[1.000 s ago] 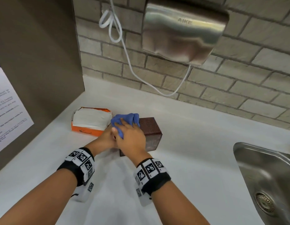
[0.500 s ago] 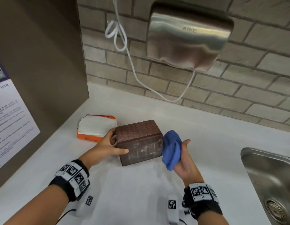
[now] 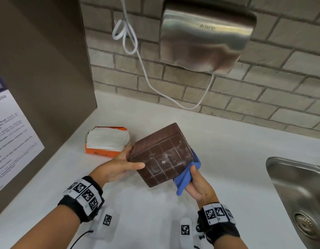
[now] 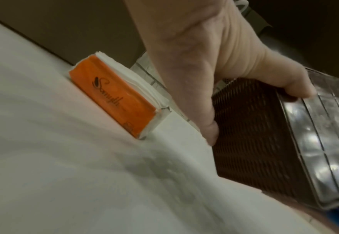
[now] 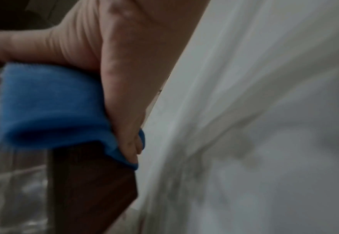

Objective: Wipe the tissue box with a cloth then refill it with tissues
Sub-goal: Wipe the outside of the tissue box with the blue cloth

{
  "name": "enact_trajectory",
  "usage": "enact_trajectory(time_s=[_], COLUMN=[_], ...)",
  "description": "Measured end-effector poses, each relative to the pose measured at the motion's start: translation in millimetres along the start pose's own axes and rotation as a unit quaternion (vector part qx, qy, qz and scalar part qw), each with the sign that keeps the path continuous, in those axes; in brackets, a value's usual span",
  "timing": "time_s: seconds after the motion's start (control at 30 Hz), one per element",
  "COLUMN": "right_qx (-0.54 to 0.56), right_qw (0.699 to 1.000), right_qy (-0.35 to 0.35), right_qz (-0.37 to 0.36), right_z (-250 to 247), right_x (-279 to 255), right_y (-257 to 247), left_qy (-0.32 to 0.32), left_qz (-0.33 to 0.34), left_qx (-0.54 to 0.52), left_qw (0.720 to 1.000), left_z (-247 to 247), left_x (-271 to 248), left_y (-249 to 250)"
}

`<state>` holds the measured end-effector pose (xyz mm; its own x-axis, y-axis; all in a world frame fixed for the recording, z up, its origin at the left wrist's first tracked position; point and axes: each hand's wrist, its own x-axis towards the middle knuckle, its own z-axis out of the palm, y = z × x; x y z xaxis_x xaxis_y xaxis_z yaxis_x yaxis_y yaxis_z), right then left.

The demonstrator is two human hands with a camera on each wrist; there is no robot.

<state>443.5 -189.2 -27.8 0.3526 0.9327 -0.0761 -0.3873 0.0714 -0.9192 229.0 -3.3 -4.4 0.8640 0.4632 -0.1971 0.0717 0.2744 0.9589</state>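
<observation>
The brown tissue box [image 3: 161,155] is lifted off the white counter and tilted, its gridded underside facing me. My left hand [image 3: 119,166] grips its left end, thumb on the gridded face [image 4: 296,88] and fingers round the woven side [image 4: 254,134]. My right hand [image 3: 196,182] holds the blue cloth [image 3: 186,177] bunched against the box's right side; the right wrist view has the cloth [image 5: 50,110] pressed on the brown wall [image 5: 90,182]. An orange pack of white tissues [image 3: 107,141] lies on the counter to the left, also in the left wrist view [image 4: 114,98].
A steel sink [image 3: 299,194] is sunk into the counter [image 3: 227,150] at the right. A steel hand dryer [image 3: 205,36] with a white cable [image 3: 130,42] hangs on the brick wall. A brown side panel with a printed notice [image 3: 10,137] bounds the left.
My right hand took the cloth from the box's top to its right side. The box has been lifted from the counter and tipped so its underside faces up at me.
</observation>
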Motion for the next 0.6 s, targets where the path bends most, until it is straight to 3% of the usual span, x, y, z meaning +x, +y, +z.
enact_trajectory(time_s=[0.1, 0.27, 0.4, 0.53, 0.6], right_qx=[0.022, -0.081, -0.118, -0.098, -0.217], right_qw=[1.0, 0.992, 0.991, 0.993, 0.97], right_qy=[-0.002, -0.088, -0.064, 0.021, 0.047], right_qz=[0.008, -0.032, -0.002, -0.064, -0.098], right_z=[9.8, 20.1, 26.6, 35.6, 60.6], right_x=[3.5, 18.8, 24.8, 34.0, 41.1], right_y=[-17.3, -38.8, -47.2, -60.5, -72.3], left_qy=[-0.05, -0.1, -0.019, 0.041, 0.053], left_qz=[-0.013, 0.003, 0.019, 0.042, 0.05], left_qx=[0.071, 0.12, 0.112, 0.101, 0.104], left_qw=[0.996, 0.988, 0.993, 0.993, 0.992], left_z=[-7.3, -9.0, -2.7, -5.0, -1.6], left_x=[0.3, 9.5, 17.8, 23.7, 28.4], left_y=[10.9, 31.8, 30.0, 13.3, 7.3])
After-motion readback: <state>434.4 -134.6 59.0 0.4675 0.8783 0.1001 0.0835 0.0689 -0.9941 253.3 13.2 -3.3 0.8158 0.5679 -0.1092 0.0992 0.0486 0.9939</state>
